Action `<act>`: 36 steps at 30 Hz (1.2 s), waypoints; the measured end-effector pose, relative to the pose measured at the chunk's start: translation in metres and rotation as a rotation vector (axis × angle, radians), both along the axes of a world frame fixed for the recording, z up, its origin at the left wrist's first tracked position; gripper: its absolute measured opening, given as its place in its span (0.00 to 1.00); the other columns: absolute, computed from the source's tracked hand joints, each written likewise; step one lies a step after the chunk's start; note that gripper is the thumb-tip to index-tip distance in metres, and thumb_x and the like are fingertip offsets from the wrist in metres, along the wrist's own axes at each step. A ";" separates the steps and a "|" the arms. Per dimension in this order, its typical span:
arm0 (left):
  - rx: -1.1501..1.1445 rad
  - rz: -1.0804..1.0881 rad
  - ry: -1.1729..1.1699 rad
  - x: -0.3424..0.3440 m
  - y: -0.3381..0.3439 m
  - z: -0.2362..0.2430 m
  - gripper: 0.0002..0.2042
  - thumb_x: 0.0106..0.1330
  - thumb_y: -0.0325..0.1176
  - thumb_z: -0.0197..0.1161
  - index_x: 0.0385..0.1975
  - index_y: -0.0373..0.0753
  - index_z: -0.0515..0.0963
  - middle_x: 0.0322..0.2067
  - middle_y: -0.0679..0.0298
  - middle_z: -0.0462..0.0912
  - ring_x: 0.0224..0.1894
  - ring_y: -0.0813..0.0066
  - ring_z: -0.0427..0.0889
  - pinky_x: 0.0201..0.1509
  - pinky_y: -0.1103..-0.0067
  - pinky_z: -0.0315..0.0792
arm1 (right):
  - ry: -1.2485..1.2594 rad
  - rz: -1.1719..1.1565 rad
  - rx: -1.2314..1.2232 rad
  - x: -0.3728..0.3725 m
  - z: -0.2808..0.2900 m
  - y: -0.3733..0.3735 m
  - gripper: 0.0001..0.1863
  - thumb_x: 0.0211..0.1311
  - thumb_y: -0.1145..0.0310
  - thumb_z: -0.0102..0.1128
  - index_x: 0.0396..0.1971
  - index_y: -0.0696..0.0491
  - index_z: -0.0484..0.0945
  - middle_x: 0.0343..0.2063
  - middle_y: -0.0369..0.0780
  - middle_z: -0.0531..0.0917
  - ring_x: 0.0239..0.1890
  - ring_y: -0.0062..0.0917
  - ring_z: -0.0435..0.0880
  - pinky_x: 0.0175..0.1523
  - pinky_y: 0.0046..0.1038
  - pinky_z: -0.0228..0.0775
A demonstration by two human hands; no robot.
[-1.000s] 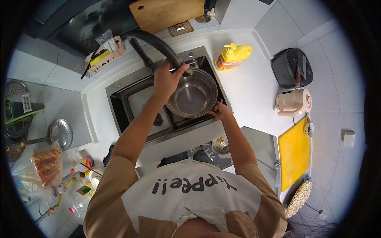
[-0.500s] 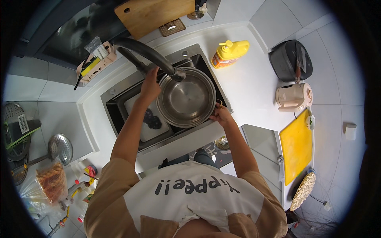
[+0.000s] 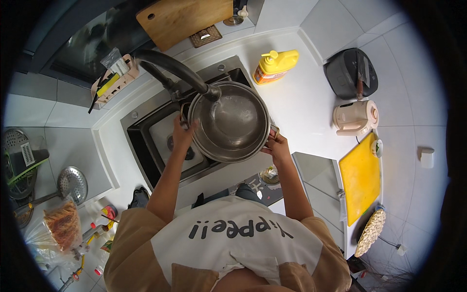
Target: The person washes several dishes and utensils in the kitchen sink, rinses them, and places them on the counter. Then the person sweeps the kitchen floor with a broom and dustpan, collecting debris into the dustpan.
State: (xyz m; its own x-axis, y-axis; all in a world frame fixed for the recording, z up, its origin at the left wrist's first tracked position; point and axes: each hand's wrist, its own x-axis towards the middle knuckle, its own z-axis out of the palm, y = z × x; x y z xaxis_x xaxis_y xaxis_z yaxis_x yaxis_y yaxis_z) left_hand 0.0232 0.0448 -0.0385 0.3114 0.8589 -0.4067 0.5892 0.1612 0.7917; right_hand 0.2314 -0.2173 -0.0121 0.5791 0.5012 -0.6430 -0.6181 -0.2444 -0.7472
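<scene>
A round stainless steel pot (image 3: 231,121) with two loop handles sits over the right part of the dark sink (image 3: 137,130). My left hand (image 3: 184,135) is closed around its left handle, and my right hand (image 3: 278,145) grips the handle on the right. A little liquid seems to lie in its bottom. The black faucet (image 3: 180,65) arches in from the back left, its spout end over the pot's far-left rim. Whether water runs from it cannot be made out. Down in the left basin a dark drain part shows next to my left wrist.
Right of the sink stands a yellow pump bottle (image 3: 276,66). Farther right are a dark appliance (image 3: 351,74), a pink kettle (image 3: 355,118) and a yellow cutting board (image 3: 361,177). A pink caddy (image 3: 116,87) is behind left; a wooden board (image 3: 182,22) leans at the back.
My left hand has come down from the faucet to the pot's left handle. The pot looks raised and slightly nearer to me, and my right hand holds its handle more fully.
</scene>
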 end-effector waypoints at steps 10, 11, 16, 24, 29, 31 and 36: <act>0.019 -0.064 -0.247 0.004 0.003 0.021 0.16 0.64 0.37 0.70 0.36 0.43 0.65 0.30 0.68 0.74 0.35 0.76 0.77 0.38 0.76 0.71 | -0.098 -0.035 0.020 0.001 0.039 -0.018 0.31 0.56 0.88 0.39 0.56 0.48 0.78 0.47 0.35 0.84 0.45 0.22 0.86 0.43 0.26 0.83; 0.034 -0.050 -0.250 -0.006 0.005 0.031 0.16 0.64 0.37 0.70 0.35 0.43 0.65 0.29 0.69 0.74 0.35 0.77 0.76 0.39 0.77 0.70 | -0.078 -0.001 0.038 0.000 0.037 -0.014 0.28 0.59 0.86 0.42 0.55 0.47 0.79 0.45 0.34 0.85 0.43 0.22 0.86 0.43 0.28 0.83; 0.082 -0.029 -0.286 -0.040 0.000 0.064 0.16 0.64 0.37 0.69 0.29 0.44 0.64 0.25 0.71 0.66 0.29 0.80 0.65 0.37 0.79 0.63 | 0.056 0.046 0.044 -0.014 0.045 -0.020 0.23 0.61 0.81 0.45 0.56 0.53 0.75 0.41 0.40 0.85 0.37 0.27 0.88 0.42 0.32 0.84; -0.001 0.021 -0.129 -0.018 -0.001 0.048 0.18 0.64 0.44 0.68 0.27 0.43 0.65 0.24 0.70 0.67 0.25 0.79 0.66 0.31 0.76 0.63 | -0.074 0.072 0.061 -0.008 0.081 -0.021 0.21 0.66 0.77 0.49 0.59 0.56 0.73 0.42 0.43 0.85 0.40 0.29 0.87 0.42 0.32 0.85; -0.195 0.104 -0.014 -0.040 -0.007 0.035 0.19 0.64 0.48 0.68 0.26 0.44 0.67 0.22 0.70 0.67 0.25 0.80 0.65 0.28 0.76 0.61 | -0.290 0.141 0.057 -0.016 0.094 -0.008 0.17 0.63 0.79 0.55 0.52 0.62 0.78 0.42 0.40 0.83 0.34 0.21 0.84 0.38 0.26 0.83; -0.192 0.056 -0.067 -0.033 -0.022 0.023 0.19 0.64 0.47 0.68 0.25 0.42 0.67 0.23 0.69 0.67 0.25 0.79 0.65 0.29 0.75 0.62 | -0.391 0.128 -0.034 -0.007 0.103 -0.017 0.16 0.60 0.79 0.57 0.48 0.65 0.80 0.40 0.42 0.85 0.33 0.20 0.84 0.37 0.23 0.80; -0.179 0.043 -0.295 0.005 -0.033 -0.003 0.19 0.64 0.48 0.67 0.25 0.42 0.68 0.23 0.70 0.66 0.26 0.79 0.65 0.31 0.76 0.61 | -0.657 0.020 -0.063 0.009 0.121 -0.017 0.13 0.57 0.79 0.58 0.43 0.64 0.82 0.36 0.41 0.85 0.34 0.21 0.84 0.37 0.22 0.77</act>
